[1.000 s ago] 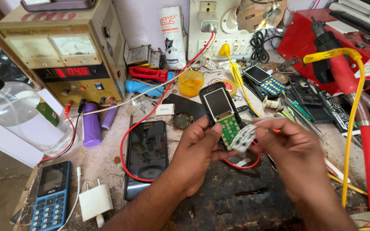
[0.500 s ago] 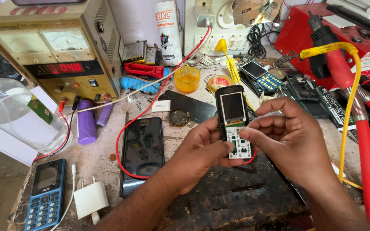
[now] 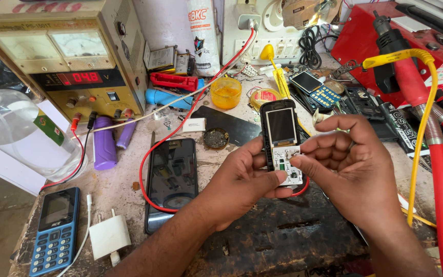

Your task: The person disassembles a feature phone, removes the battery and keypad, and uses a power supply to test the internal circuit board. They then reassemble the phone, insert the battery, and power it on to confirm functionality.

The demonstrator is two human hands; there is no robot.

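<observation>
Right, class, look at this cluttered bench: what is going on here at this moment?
A person holds a small black keypad phone with its front cover off above a dark worn work mat. The left hand supports it from the side, while the right hand presses fingertips onto its exposed white keypad board. A black touchscreen phone lies beside them, ringed by a red wire.

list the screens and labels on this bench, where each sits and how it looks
Opened keypad phone: held in left hand and right hand, small grey screen.
Power supply: back left, red digit display, two pale meter dials.
Smartphone: centre, flat, dark screen.
Blue keypad phone: front left, dark screen.
White tube: back centre, red-and-black label.
</observation>
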